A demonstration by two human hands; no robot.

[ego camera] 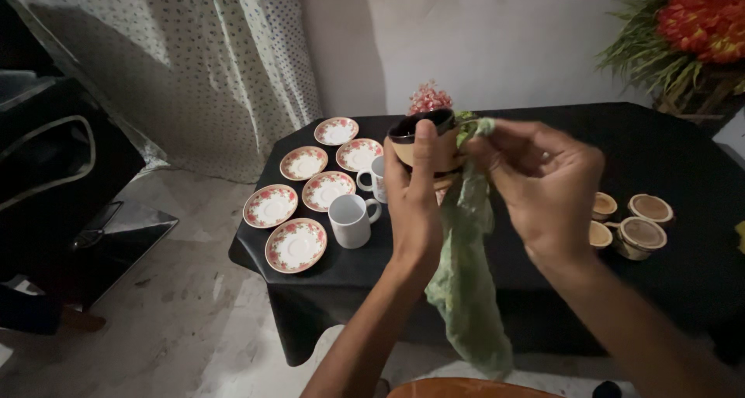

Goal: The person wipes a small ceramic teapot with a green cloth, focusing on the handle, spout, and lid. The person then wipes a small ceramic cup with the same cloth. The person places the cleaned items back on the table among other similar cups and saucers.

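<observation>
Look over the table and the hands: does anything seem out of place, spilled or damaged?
Nothing stands out. The saucers lie flat, the white mug stands upright, and the left hand holds a cup while the right hand grips a green cloth.

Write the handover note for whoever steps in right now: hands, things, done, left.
Left hand: shut on the brown cup, held up over the black table.
Right hand: grip on the green cloth, pressed at the cup's rim, the rest hanging down.
On the table: six floral saucers, two white mugs, four small brown cups at right.
Done: cannot tell which pieces are wiped.
Left: this cup is not yet set down.
</observation>
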